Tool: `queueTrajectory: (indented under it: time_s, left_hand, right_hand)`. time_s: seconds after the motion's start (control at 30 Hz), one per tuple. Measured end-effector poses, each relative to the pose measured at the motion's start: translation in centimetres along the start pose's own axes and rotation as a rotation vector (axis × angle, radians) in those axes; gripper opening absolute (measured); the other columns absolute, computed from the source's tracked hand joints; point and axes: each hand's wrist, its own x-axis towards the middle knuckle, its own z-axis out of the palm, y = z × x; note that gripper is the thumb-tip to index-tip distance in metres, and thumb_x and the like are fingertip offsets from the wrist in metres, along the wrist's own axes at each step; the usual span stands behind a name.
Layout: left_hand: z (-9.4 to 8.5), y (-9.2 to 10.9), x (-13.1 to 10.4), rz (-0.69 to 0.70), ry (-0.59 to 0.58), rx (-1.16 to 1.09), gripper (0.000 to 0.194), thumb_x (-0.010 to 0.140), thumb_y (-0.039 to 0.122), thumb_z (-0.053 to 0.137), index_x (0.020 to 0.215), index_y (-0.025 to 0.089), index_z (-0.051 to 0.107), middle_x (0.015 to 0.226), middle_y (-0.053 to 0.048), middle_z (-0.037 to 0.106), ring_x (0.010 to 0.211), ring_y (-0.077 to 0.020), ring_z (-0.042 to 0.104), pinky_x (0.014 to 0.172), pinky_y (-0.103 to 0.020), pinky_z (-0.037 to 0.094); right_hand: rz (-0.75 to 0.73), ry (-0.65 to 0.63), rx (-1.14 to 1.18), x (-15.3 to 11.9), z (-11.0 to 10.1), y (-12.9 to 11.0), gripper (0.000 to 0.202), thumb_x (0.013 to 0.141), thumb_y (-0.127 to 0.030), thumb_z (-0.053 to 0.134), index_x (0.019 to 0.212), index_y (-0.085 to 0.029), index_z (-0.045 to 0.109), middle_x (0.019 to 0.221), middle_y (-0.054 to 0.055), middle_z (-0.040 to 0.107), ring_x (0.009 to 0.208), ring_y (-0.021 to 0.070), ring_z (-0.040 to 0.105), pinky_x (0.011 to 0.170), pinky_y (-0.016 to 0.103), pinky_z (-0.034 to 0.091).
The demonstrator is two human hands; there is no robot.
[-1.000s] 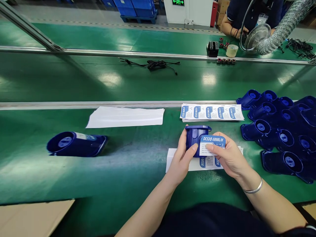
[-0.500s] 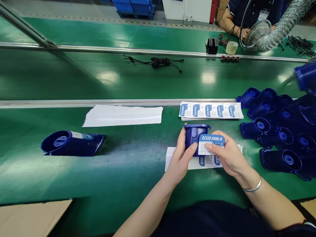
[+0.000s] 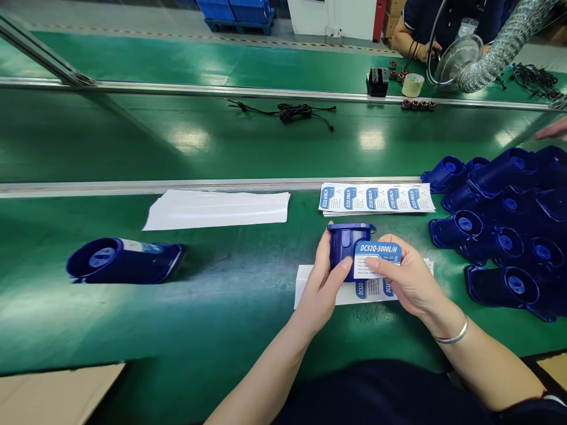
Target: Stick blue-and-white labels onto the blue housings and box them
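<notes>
My left hand (image 3: pixel 326 277) is wrapped round a dark blue plastic housing (image 3: pixel 341 245), its thumb on the near side. Between the thumb and fingers of my right hand (image 3: pixel 401 268) is a blue and white label (image 3: pixel 383 250) reading DC52Q-5000L/H. The label overlaps the right side of the housing; whether it is stuck down I cannot tell. Under both hands lies a partly hidden label sheet (image 3: pixel 372 292) on the green surface. A stack of label sheets (image 3: pixel 376 198) is just beyond the hands.
Many blue housings (image 3: pixel 505 286) crowd the right side. One labelled housing (image 3: pixel 128 261) lies at left, below white backing paper (image 3: pixel 217 209). Black cables (image 3: pixel 295 112) rest on the conveyor. A co-worker's hand (image 3: pixel 553 128) shows at the right edge; another person sits across.
At the right, a blue housing that hung in the air now lies on the pile, and the co-worker's hand is empty above it. The lone housing at left has shifted slightly left in view.
</notes>
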Motion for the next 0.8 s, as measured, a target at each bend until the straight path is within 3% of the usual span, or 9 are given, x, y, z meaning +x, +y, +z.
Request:
queueTrajectory:
  time_s: [0.17, 0.4, 0.8]
  left_hand:
    - [0.3, 0.5, -0.1, -0.017, -0.013, -0.059, 0.075, 0.095, 0.049, 0.055, 0.159, 0.033, 0.019, 0.166, -0.002, 0.025, 0.151, -0.0321, 0.026, 0.123, -0.045, 0.027]
    - [0.5, 1.3, -0.3, -0.009, -0.067, -0.059, 0.092, 0.088, 0.045, 0.069, 0.160, 0.032, 0.013, 0.164, -0.005, 0.030, 0.148, -0.0351, 0.030, 0.117, -0.044, 0.040]
    - [0.0, 0.2, -0.1, -0.005, -0.076, -0.058, 0.095, 0.086, 0.047, 0.071, 0.159, 0.036, 0.011, 0.166, -0.004, 0.025, 0.148, -0.0367, 0.030, 0.116, -0.047, 0.041]
  right_hand:
    - [0.009, 0.006, 0.006, 0.0, 0.0, 0.0, 0.035, 0.070, -0.032, 0.092, 0.081, -0.021, 0.060, 0.071, -0.005, 0.061, 0.063, 0.0105, 0.054, 0.058, 0.021, 0.047]
    - [0.004, 0.020, -0.007, 0.0, 0.2, -0.2, 0.038, 0.068, -0.035, 0.092, 0.080, -0.021, 0.059, 0.070, -0.005, 0.061, 0.062, 0.0117, 0.055, 0.055, 0.023, 0.046]
    - [0.028, 0.000, 0.052, -0.1, 0.3, 0.1, 0.037, 0.070, -0.032, 0.092, 0.081, -0.020, 0.058, 0.072, -0.004, 0.062, 0.063, 0.0107, 0.055, 0.057, 0.021, 0.045]
